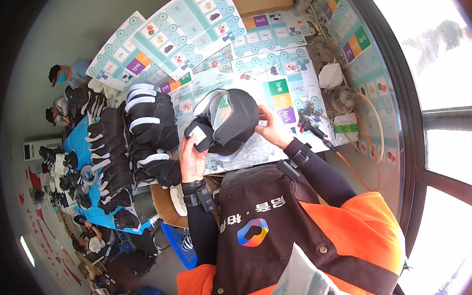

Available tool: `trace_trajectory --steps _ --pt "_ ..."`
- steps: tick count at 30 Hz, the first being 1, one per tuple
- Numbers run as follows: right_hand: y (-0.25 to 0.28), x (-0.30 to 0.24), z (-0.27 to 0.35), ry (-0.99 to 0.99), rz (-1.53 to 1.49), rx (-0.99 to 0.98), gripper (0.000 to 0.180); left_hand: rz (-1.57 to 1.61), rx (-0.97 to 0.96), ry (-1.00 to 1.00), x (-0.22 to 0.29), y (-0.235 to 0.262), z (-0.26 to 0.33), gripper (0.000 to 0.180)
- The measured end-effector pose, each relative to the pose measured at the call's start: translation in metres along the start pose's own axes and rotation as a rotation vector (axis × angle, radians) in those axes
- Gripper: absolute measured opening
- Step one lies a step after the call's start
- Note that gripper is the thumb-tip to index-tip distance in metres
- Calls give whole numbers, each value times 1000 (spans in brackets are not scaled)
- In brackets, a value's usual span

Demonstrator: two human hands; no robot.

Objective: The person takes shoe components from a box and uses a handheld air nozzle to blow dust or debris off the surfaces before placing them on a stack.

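Above the table, a black, cap-shaped fabric piece [240, 115] with a pale grey curved rim is held between my hands. My left hand [193, 161] is closed on its dark flap at the left, where a small white label shows. On the right side, my right hand [272, 128] grips the edge between thumb and fingers, close to another small white tag. The hollow side of the piece faces up and left. To the left stand rows of similar black pieces [152, 125] with grey rims, nested into each other.
Printed sheets [296, 80] cover the table. At its right lie an air-gun-like tool [315, 127] and an orange hose [349, 165]. A blue cloth [91, 192] under more stacks is at left. A cardboard box [167, 204] and blue basket [177, 244] stand below. Other people sit further left.
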State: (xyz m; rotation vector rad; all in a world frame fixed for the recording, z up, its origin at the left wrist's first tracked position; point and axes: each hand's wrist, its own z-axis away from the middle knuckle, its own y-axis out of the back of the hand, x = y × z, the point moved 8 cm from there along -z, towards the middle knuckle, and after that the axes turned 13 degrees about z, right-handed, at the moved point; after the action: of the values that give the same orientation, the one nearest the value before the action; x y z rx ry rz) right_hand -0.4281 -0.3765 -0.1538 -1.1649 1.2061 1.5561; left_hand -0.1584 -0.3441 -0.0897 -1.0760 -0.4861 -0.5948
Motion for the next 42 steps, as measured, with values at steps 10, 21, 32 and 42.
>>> trace_trajectory --steps 10,21,32,42 --pt "104 185 62 -353 1299 297 51 -8 -6 64 6 53 -32 31" --pt "132 186 68 -244 1377 412 39 -67 143 136 -19 93 -82 39" --pt "154 113 78 -484 131 281 27 -210 89 127 -25 75 -94 37" --pt "150 99 75 -401 362 328 24 -205 115 320 -17 149 -155 36"
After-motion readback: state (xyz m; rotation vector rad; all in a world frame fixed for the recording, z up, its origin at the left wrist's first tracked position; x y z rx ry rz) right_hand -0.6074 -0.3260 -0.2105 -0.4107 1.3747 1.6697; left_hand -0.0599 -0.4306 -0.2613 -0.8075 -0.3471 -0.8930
